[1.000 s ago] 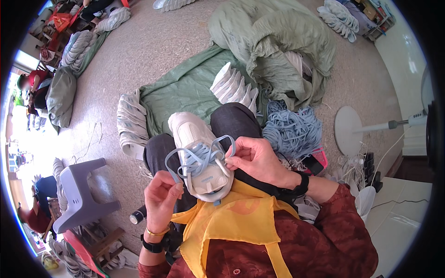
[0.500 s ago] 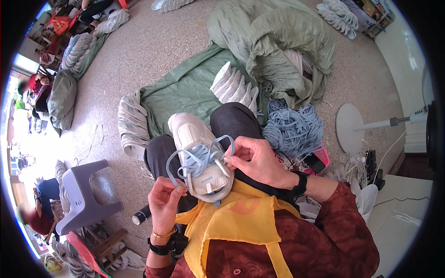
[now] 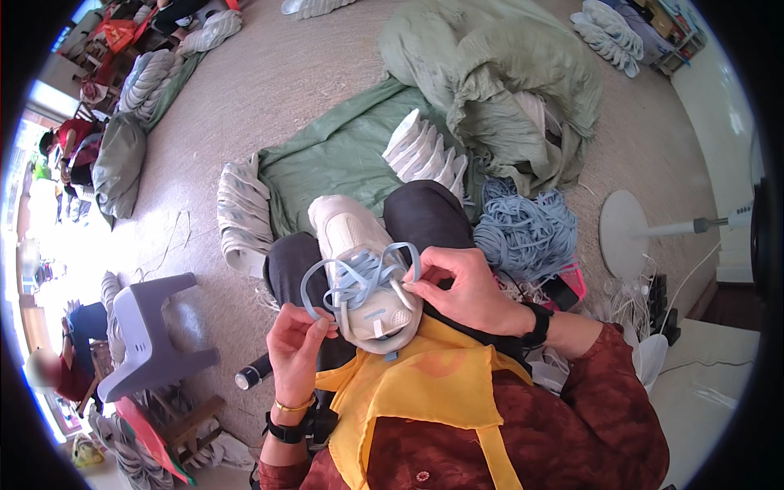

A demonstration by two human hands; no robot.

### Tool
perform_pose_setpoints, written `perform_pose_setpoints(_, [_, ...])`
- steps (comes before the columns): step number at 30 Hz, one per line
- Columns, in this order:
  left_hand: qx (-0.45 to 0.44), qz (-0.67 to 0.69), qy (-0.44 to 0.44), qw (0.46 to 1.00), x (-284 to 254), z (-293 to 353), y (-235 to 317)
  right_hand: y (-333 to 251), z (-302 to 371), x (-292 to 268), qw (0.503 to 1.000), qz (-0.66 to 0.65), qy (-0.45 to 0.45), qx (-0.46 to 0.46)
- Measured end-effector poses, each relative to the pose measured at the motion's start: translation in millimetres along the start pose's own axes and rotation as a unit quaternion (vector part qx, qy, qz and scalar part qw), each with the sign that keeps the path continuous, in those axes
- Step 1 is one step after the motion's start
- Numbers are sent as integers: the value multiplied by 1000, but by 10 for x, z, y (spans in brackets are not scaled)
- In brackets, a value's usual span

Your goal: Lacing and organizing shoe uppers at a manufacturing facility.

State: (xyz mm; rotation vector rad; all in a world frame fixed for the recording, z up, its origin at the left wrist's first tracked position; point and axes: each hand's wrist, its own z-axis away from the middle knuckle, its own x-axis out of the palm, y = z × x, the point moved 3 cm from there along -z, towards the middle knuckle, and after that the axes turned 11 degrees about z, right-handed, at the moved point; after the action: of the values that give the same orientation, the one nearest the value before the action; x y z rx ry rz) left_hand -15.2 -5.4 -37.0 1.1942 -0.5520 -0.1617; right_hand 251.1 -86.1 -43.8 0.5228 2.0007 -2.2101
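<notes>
A white sneaker (image 3: 351,229) rests on my lap between my knees, its toe pointing away from me. Light blue shoelace (image 3: 359,273) runs in loose loops across its tongue and eyelets. On the left side, my left hand (image 3: 300,339) pinches one end of the lace between thumb and fingertips. My right hand (image 3: 461,286) pinches the lace close to the eyelets at the shoe's right edge, where a loop arches up. A yellow apron (image 3: 425,384) covers my front below the heel.
A heap of blue laces (image 3: 527,233) lies right of my knees. Stacked white shoe uppers (image 3: 245,216) flank a green sheet (image 3: 327,163); a bulging green sack (image 3: 498,73) lies beyond. A purple stool (image 3: 151,335) stands left, a white fan base (image 3: 625,233) right. Other people sit far left.
The whole picture has shifted slightly to the right. Both hands keep their pinch on the lace, with little change beside the sneaker.
</notes>
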Motion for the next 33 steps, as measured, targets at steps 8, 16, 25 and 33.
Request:
perform_pose_setpoints(8, [-1,8,8,1000,-6,2,-58,-53,14,15,984,130,34,-113])
perform_pose_setpoints(16, [18,31,3,999,-31,21,-116,52,-39,-7,995,-77,-20,65])
perform_pose_setpoints(25, [49,16,23,998,-17,-17,-191,93,-2,58,996,-70,-9,51])
perform_pose_setpoints(33, [78,-42,24,996,11,-3,-178,92,9,60,998,-43,-10,51])
